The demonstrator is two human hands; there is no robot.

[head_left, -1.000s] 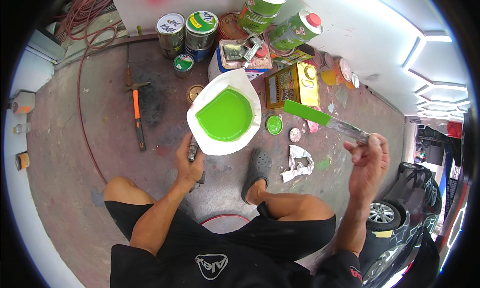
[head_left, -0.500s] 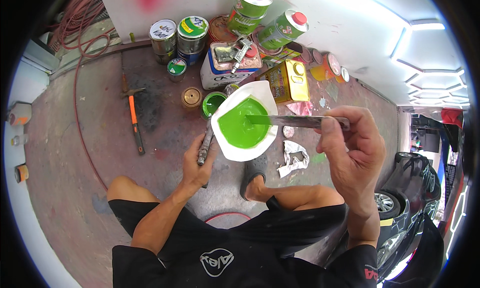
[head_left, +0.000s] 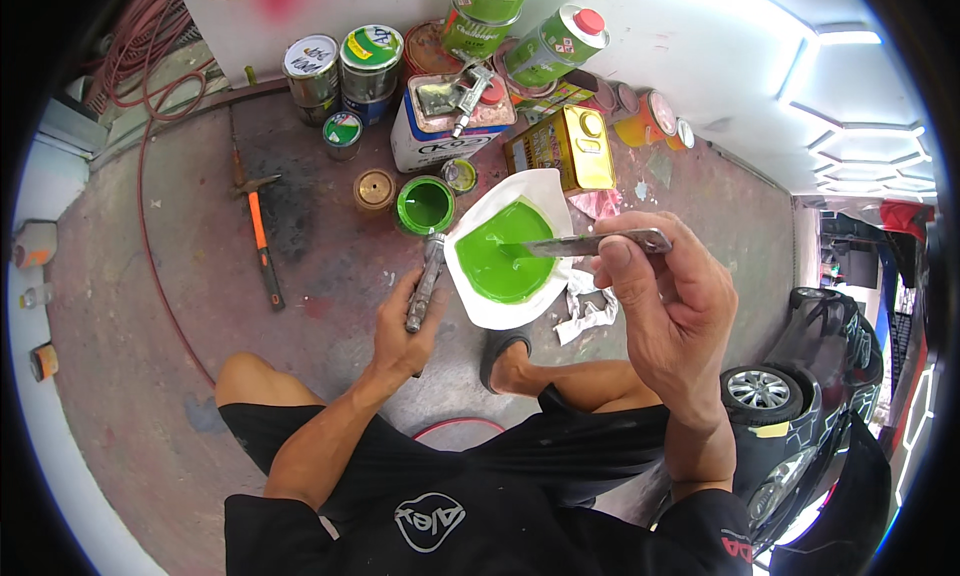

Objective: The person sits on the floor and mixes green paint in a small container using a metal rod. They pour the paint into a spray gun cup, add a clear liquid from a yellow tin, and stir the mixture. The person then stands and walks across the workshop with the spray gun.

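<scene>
My left hand [head_left: 402, 331] is closed round a worn metal handle [head_left: 428, 281], perhaps a spray gun's; its fingers are partly hidden. Just beyond that handle is a white, paper-like cone [head_left: 490, 314] with a wide flared rim. Bright green paint [head_left: 490, 264] fills its middle; how the cone is held up cannot be seen. My right hand [head_left: 680, 316] pinches a flat metal stirring stick [head_left: 575, 246] between thumb and fingers. The stick lies nearly level, its green-coated far end dipping into the paint.
An open can of green paint [head_left: 406, 216] and a small brown-topped tin [head_left: 375, 190] stand beyond my left hand. Behind are a yellow metal can [head_left: 545, 154] and a white-blue can [head_left: 440, 148] bearing a spray gun [head_left: 470, 101]. A hammer [head_left: 260, 226] lies left; a dark car [head_left: 800, 406] stands right.
The white cone has shifted right and slightly down in the picture, uncovering more of the open paint can. My right hand and the stick have come left, closer to my left hand.
</scene>
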